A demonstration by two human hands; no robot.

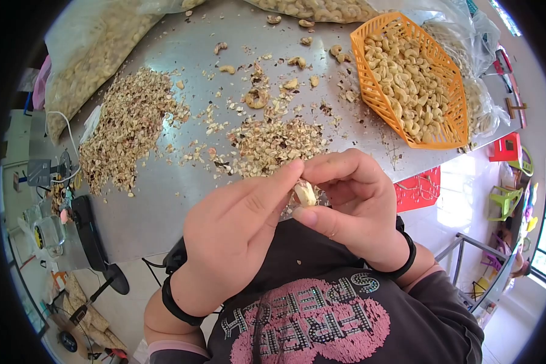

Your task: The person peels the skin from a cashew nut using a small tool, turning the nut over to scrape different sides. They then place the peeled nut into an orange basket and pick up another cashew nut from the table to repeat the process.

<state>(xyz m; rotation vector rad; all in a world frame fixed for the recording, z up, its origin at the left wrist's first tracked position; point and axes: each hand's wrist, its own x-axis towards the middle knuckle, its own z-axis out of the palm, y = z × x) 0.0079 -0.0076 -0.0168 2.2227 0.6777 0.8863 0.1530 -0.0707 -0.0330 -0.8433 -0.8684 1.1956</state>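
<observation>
A pale cashew nut (305, 194) with bits of brownish skin is held between my two hands, just over the table's near edge. My right hand (361, 206) pinches it, thumb below and bent fingers above. From the other side my left hand (230, 227) closes against the same nut, its back toward me and most of its fingertips hidden. Just beyond the hands lies a heap of flaky skins and crumbs (273, 142). An orange slatted basket (373, 100) full of cashews (406, 79) stands at the right.
A larger pile of skin flakes (130, 121) covers the left of the metal table (188, 54). Scattered cashews (227, 69) lie farther back. Big clear bags of cashews (97, 48) line the far edge. A red stool (418, 189) stands below the right edge.
</observation>
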